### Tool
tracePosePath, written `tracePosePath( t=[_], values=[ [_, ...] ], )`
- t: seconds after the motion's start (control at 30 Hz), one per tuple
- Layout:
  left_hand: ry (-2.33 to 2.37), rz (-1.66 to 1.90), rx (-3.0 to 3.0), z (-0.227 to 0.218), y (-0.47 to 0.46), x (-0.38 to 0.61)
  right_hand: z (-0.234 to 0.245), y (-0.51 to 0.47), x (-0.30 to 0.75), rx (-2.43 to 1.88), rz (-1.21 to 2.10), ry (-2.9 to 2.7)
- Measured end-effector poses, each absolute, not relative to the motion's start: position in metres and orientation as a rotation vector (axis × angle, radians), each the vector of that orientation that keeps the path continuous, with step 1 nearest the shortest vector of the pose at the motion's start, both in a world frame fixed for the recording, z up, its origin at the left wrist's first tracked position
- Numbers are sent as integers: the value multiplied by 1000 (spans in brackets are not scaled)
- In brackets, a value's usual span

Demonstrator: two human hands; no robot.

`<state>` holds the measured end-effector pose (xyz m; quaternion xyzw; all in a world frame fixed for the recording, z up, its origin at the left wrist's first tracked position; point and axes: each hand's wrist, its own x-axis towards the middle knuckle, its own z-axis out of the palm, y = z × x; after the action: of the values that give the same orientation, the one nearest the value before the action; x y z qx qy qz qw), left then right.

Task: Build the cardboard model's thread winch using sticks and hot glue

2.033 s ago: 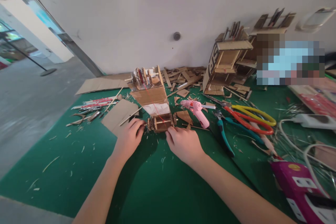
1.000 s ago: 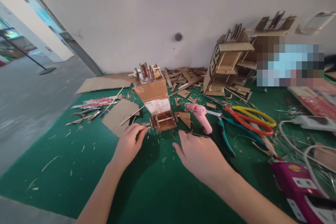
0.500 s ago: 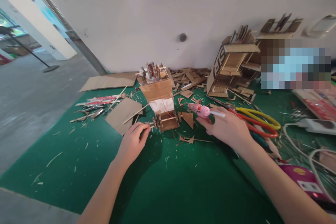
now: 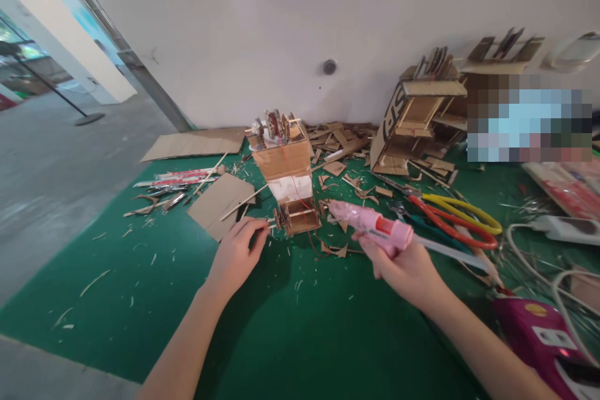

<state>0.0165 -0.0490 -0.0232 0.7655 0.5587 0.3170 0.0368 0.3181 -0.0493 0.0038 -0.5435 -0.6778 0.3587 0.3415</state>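
My left hand (image 4: 242,242) pinches the end of a thin wooden stick (image 4: 271,223) on the left of a cardboard model (image 4: 284,165). Round cardboard discs sit on that stick against the model's lower frame. The model stands upright, with white paper across its middle, a red wire down its front and more discs on top. In my right hand (image 4: 415,275) is a pink hot glue gun (image 4: 375,225), gripped by its handle. Its nozzle points left, close to the model's lower right side, and a clear glue stick (image 4: 457,254) juts from its back.
Cardboard scraps (image 4: 344,140) pile against the wall. A taller cardboard structure (image 4: 415,119) stands behind at right. Scissors with red and yellow handles (image 4: 452,219), a white power strip (image 4: 569,229) and a purple box (image 4: 529,331) lie at right. Cut cardboard (image 4: 222,200) lies left.
My right hand has raised the glue gun off the table area, turning it so its body shows and its nozzle nears the model. My left hand stays on the stick.
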Motion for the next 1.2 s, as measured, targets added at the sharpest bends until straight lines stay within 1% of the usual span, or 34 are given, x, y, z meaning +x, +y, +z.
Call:
tracePosePath(
  t=[0.17,0.33,0.6,1.2],
  values=[
    [1724,1028,2393,-22,-49,18,-7,-51,306,-1257,759,-1979],
    [1686,1053,2416,-22,-49,18,-7,-41,298,-1177,677,-2066],
    [1672,1069,2441,-23,-48,18,-17,-40,299,-1234,688,-2050],
    [1643,1076,2465,-20,-48,18,-22,-42,296,-1288,719,-2065]
  ],
)
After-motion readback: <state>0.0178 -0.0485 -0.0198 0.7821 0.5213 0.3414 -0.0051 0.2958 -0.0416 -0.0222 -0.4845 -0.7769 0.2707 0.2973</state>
